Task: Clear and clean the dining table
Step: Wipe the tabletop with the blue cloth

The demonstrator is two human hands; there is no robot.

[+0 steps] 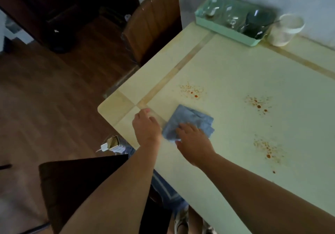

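One folded blue-grey cloth, three patches of reddish-brown spatter, one mint-green rectangular plastic tray, one white round tub, two brown chairs.

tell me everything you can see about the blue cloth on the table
The folded blue-grey cloth looks like soft woven fabric, doubled into a rough square with layered edges showing at its right side. It lies flat on the pale cream table, near its left corner, short of the reddish spatter stains. The right hand rests on its near edge; the left hand sits just beside it.
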